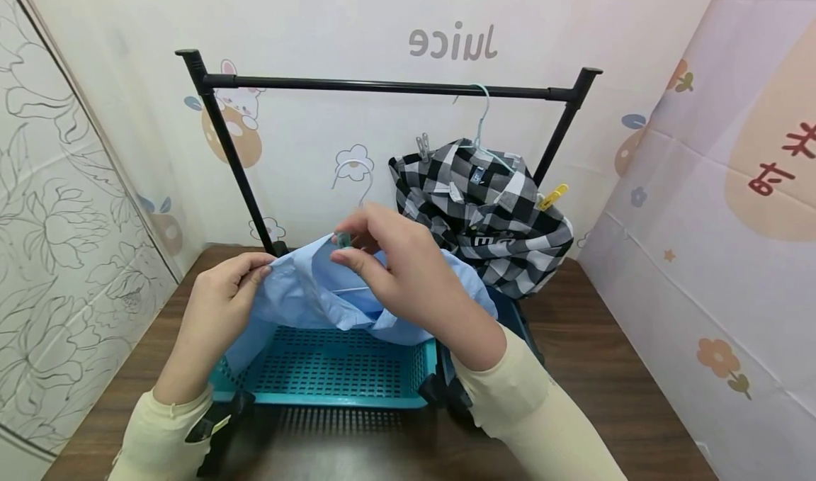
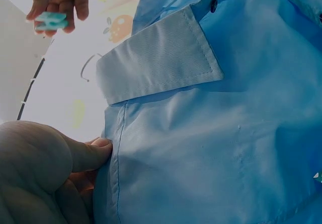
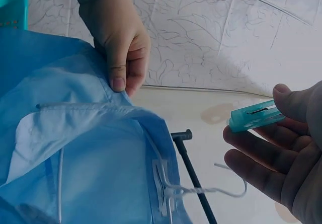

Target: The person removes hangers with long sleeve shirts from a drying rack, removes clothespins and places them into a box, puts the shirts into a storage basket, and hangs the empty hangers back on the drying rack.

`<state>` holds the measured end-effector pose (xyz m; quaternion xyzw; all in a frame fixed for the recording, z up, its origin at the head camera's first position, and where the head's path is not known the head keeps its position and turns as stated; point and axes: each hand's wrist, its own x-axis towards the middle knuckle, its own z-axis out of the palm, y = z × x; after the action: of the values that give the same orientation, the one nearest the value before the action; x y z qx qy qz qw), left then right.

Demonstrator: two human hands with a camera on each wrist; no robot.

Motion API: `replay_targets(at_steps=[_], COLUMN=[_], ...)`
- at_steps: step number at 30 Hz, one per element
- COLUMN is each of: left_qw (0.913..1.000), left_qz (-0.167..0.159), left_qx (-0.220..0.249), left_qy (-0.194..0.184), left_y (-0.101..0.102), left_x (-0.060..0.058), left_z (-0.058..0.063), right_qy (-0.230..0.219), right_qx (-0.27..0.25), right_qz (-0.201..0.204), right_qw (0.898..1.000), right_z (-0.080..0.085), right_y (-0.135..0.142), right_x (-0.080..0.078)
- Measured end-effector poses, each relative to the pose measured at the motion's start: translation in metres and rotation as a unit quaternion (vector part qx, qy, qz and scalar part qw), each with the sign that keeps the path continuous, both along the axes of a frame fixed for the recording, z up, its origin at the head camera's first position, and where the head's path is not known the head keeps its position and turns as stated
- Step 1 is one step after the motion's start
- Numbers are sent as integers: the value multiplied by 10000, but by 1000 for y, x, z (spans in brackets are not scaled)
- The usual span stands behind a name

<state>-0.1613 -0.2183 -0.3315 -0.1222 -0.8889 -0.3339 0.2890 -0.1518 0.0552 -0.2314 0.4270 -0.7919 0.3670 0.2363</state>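
Observation:
A light blue collared shirt (image 1: 293, 290) hangs over a teal basket, with a white wire hanger (image 3: 206, 190) inside its neck. My left hand (image 1: 223, 304) pinches the shirt's shoulder beside the collar (image 2: 161, 58), thumb on top of the cloth. Above the collar, my right hand (image 1: 401, 268) holds a teal clothespin (image 3: 256, 115) between thumb and fingers, apart from the cloth. The hanger's hook rises behind the right hand in the head view and is hooked on nothing.
A black rail (image 1: 382, 86) spans the back. From its right part hangs a black-and-white checked shirt (image 1: 478, 212) on a hanger, with a grey clip and a yellow clothespin (image 1: 553, 196). Beneath the blue shirt stands the teal basket (image 1: 331, 400); a dark blue one (image 1: 510, 311) is beside it.

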Motion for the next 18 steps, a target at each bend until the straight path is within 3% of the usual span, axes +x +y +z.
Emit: replay_targets(at_steps=[18], left_qw=[10000], left_qz=[-76], left_qx=[32], left_qy=[12], left_y=[-3], left_x=[-1], left_z=[-1], right_qy=[-148], right_qx=[-325], right_qz=[-592], right_qw=[9976], right_z=[-21], right_y=[48], right_x=[12])
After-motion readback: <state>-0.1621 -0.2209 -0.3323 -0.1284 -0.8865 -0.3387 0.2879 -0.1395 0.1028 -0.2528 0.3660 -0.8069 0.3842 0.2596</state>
